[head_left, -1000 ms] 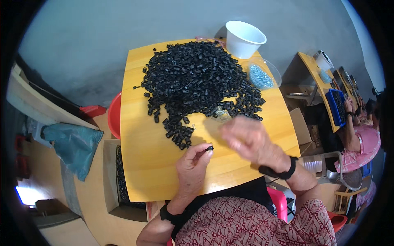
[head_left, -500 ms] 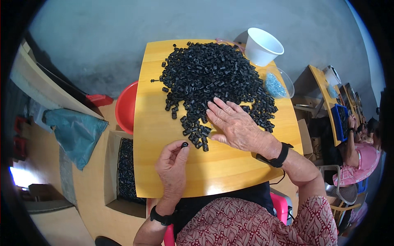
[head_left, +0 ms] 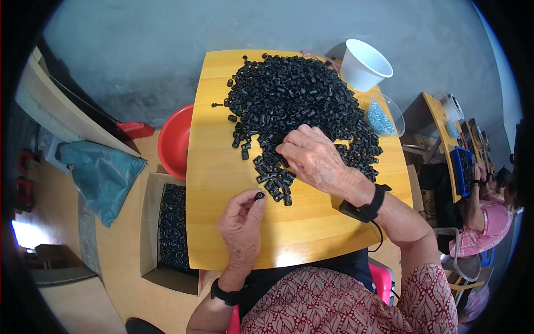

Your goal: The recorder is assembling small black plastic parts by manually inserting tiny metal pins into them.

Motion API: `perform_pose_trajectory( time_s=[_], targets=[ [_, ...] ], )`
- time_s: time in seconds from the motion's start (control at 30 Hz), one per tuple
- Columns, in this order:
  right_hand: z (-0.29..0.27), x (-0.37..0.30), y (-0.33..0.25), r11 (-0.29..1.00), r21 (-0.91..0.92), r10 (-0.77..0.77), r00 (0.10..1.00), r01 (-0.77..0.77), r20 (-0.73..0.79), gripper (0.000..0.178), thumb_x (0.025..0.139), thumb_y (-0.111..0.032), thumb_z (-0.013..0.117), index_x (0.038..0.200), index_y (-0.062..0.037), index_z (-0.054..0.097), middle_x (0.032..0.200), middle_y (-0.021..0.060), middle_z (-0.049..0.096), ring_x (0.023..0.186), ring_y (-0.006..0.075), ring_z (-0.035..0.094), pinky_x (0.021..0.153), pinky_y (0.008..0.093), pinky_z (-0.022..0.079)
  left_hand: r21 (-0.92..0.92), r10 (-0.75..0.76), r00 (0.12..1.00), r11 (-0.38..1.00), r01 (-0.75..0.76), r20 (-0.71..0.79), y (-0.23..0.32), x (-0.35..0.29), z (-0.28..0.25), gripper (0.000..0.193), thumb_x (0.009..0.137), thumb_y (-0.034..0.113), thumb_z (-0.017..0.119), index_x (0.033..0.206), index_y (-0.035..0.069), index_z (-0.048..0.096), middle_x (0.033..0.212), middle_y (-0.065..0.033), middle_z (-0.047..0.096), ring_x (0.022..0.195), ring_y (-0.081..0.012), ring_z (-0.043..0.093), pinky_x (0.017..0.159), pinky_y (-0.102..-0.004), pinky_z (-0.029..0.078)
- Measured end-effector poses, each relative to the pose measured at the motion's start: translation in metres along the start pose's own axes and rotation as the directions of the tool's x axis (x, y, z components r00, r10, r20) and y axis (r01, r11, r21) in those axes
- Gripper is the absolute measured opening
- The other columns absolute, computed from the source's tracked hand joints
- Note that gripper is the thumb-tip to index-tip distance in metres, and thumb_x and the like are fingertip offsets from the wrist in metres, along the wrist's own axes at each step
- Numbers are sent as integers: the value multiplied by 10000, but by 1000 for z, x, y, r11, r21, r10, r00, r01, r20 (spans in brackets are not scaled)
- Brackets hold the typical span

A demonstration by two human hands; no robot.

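Observation:
Between the thumb and forefinger of my left hand (head_left: 241,221), near the table's front left, is a small black plastic fitting (head_left: 259,195), its round hollow end facing up. A large heap of similar black plastic fittings (head_left: 295,94) covers the far middle of the yellow wooden table (head_left: 222,239). My right hand (head_left: 316,158) is over the heap's near edge, fingers curled down and closed. Its fingertips are hidden, so what they hold cannot be made out. A small loose group of fittings (head_left: 276,181) lies between my two hands.
A white tub (head_left: 364,65) and a clear dish of small silvery pieces (head_left: 380,118) stand at the far right. Left of the table are a red basin (head_left: 177,142) and a cardboard box with dark parts (head_left: 172,234). Another person (head_left: 484,217) sits at a table farther right.
My right hand has gone from lying flat with fingers spread to curled and closed at the heap's near edge. My left hand still holds the fitting. The view has shifted slightly.

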State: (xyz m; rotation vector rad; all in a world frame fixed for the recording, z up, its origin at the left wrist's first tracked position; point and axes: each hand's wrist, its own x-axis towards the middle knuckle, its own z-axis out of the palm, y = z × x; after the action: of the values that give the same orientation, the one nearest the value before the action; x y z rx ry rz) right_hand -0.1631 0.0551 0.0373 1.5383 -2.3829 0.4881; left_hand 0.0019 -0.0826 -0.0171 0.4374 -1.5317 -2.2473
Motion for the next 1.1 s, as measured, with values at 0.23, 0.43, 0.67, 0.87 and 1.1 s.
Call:
perform_pose_trajectory(
  time_s=[0.23,0.43,0.67,0.87,1.1],
  targets=[
    [10,-4,7,998,-41,53,996,-50,74,61,781,-67,689,830,-75,653,849,63,514,865,262,521,754,388,427,8,2,1000,1000,-2,-6,2,0,0,181,940,-22,644,1121,-15,627,1038,-56,670,978,-115,626,914,-243,492],
    [9,-4,11,997,-2,74,997,-74,25,85,778,-75,702,858,-79,671,843,63,506,866,262,515,759,387,423,-21,-3,1000,1000,3,1,1,1,1,167,942,-20,643,1109,-12,632,1030,-45,671,963,-103,620,889,-236,490],
    [12,-1,8,996,-51,83,993,-79,81,104,766,-86,729,864,-78,695,880,57,537,888,262,524,771,390,419,-8,-9,1000,1000,8,-8,2,1,3,167,940,-20,647,1106,-8,636,1027,-40,671,946,-95,619,879,-230,488],
    [1,-1,8,997,-9,74,997,-74,3,177,736,-42,764,906,-60,717,898,41,582,867,250,548,751,372,424,-9,10,1000,1000,-10,2,-1,0,1,181,939,-18,648,1119,-9,634,1030,-39,671,955,-95,619,884,-228,483],
    [11,2,8,998,-47,52,997,-49,62,67,776,-130,738,808,-84,702,846,50,533,877,247,516,772,389,409,6,-8,1000,1000,8,11,0,0,2,183,950,-15,632,1133,-17,627,1044,-49,670,977,-115,629,906,-243,487]
  ],
)
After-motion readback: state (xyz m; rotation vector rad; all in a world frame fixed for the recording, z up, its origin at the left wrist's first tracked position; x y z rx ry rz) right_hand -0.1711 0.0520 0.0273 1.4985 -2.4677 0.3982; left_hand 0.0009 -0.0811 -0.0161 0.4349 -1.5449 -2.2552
